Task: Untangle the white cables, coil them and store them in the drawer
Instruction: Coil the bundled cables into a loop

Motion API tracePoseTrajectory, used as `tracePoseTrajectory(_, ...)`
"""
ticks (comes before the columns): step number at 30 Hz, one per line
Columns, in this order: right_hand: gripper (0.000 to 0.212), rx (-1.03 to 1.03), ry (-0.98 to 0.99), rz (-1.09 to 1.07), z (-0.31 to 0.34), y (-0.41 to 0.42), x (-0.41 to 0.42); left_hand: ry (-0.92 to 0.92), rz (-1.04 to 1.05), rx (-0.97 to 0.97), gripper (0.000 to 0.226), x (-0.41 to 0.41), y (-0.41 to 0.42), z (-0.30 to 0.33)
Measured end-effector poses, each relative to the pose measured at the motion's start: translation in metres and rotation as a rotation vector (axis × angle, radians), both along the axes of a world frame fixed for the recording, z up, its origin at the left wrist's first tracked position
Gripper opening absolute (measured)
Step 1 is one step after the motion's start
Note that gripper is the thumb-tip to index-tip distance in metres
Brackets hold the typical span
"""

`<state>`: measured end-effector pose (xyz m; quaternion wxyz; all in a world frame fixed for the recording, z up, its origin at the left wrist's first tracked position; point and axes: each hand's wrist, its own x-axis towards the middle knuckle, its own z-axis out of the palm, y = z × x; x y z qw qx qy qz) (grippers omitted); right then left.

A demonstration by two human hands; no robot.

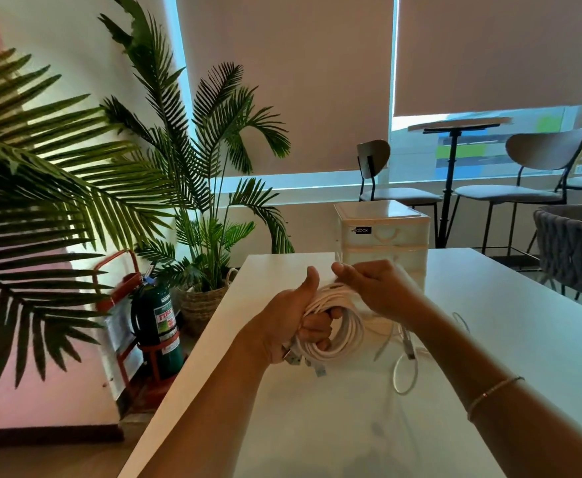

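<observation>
l hand (291, 326) grips white cable coil (343, 331) above the table (524, 339), fingers curled thru the loops, thumb up. r hand (377, 288) pinches strands at top of coil. usb plugs (305, 362) hang under l hand. loose cable (405, 370) lies on table by r forearm. drawer unit (382, 236) just behind hands, drawers closed.

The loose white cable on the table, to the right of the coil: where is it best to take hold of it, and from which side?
Probably near its metal plug end, taken from above with the right hand. The loose white cable lies flat on the table, so a pinch from above fits. The left hand grips the coil.
</observation>
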<state>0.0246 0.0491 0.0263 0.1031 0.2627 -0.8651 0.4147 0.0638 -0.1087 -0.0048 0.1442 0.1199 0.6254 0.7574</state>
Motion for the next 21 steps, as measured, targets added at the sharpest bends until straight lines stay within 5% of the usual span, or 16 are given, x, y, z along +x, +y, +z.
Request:
tracePoseTrajectory(9, 0.050, -0.269, -0.171, 0.105, -0.030, 0.001, -0.005, -0.009, 0.002, 0.161, 0.051, -0.013, 0.004, -0.014)
tracePoseTrajectory(15, 0.080, -0.051, 0.031, 0.048, -0.039, -0.013, 0.000, 0.018, 0.157, 0.325, 0.051, -0.019, 0.007, -0.019)
tracePoseTrajectory(21, 0.045, -0.051, 0.136, -0.005, -0.046, -0.026, -0.005, -0.003, 0.209, 0.427, 0.053, -0.025, 0.009, -0.028)
